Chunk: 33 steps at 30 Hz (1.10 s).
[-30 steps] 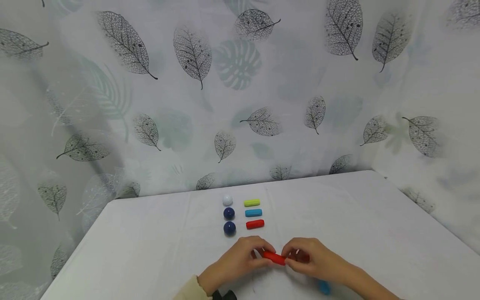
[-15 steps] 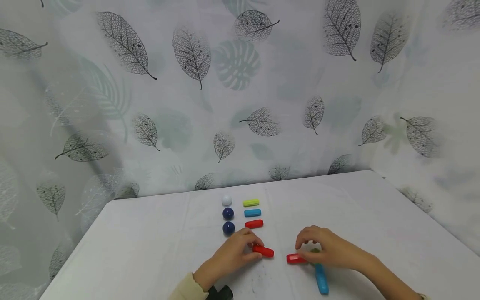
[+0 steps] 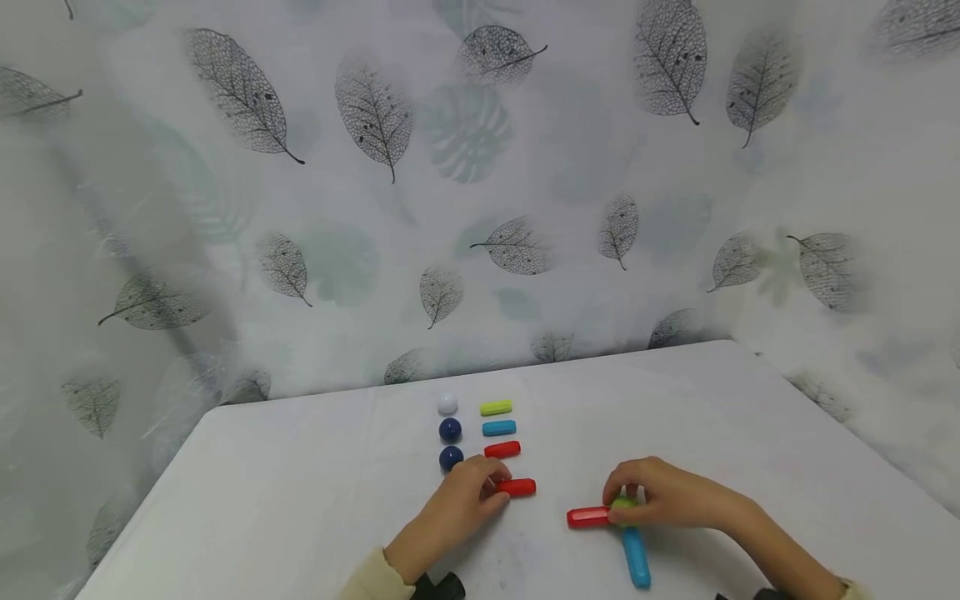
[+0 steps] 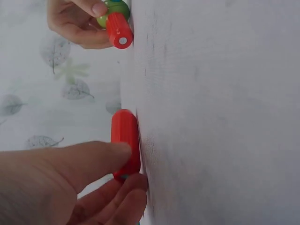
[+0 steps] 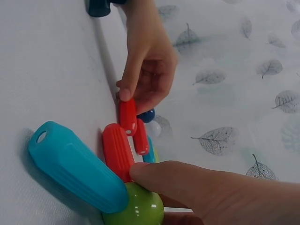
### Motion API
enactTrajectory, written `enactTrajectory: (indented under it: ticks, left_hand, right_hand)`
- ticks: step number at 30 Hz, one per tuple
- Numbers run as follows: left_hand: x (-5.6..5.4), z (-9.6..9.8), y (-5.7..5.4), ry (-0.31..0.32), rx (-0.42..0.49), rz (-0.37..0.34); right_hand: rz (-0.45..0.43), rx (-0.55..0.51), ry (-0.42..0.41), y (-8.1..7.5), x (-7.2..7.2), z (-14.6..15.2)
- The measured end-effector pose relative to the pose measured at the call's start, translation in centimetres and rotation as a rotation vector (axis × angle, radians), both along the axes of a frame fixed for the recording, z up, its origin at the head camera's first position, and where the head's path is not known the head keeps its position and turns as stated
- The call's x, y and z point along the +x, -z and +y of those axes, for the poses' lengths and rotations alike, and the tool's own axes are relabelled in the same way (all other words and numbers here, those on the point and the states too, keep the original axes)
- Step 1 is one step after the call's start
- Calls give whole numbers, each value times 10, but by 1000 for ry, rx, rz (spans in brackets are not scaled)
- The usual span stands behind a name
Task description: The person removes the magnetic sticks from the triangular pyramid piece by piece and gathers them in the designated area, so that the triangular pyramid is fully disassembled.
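In the head view my left hand (image 3: 453, 510) pinches a short red stick (image 3: 519, 487) low over the white table, close to the rows of pieces. Its thumb presses along the side of that stick in the left wrist view. Farther right, my right hand (image 3: 667, 493) holds a green ball (image 3: 623, 510) from above. A second red stick (image 3: 587, 517) and a blue stick (image 3: 636, 557) meet this ball at an angle, both lying on the table. The right thumb (image 5: 150, 172) lies where the ball and red stick meet; the other right fingers are mostly hidden.
Left of the middle, a white ball (image 3: 447, 404) and two dark blue balls (image 3: 450, 430) form a column. Beside them lie a yellow-green stick (image 3: 496, 407), a blue stick (image 3: 498, 427) and a red stick (image 3: 502, 449). A leaf-printed curtain (image 3: 360, 275) hangs behind the table.
The hands were together on red sticks and have drawn apart. My left hand carried its red stick left toward the rows; my right hand moved right and now holds the green ball.
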<state>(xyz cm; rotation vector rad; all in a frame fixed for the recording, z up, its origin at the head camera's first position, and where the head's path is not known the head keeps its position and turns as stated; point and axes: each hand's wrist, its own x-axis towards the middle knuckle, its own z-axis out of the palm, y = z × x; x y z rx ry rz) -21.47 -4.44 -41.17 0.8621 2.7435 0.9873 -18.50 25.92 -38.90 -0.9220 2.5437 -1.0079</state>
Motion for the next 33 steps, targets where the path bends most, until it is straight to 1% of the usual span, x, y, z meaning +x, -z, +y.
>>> enactTrajectory:
  ticks: [4,9,13,16,19,22,24,28,30,33]
  left_hand:
    - [-1,-3,3,-69,-3,-19]
    - [-3,-2,5,-95,-9,-10]
    - [0,0,4,-104,-41,41]
    - [3,2,2,-94,-69,115]
    - [8,4,-2,-79,-97,213]
    - [12,6,-6,-59,-111,288]
    - [15,8,-7,-37,-114,331]
    - [20,11,-9,13,-108,352]
    - [21,13,-10,35,-107,327]
    - [24,15,-11,64,-95,254]
  right_hand:
    - [-16,-8,-16,2,-1,-4]
    - [-48,-24,12,3,1,-3]
    - [-40,-47,31,6,2,-5]
    - [-22,-61,42,8,2,-8]
    - [-5,-63,50,10,2,-10]
    - [13,-65,41,11,1,-13]
    - [9,-69,33,11,1,-14]
    - [4,-89,9,10,2,-16]
    - [8,-94,3,10,3,-19]
    - [15,-95,1,10,3,-23]
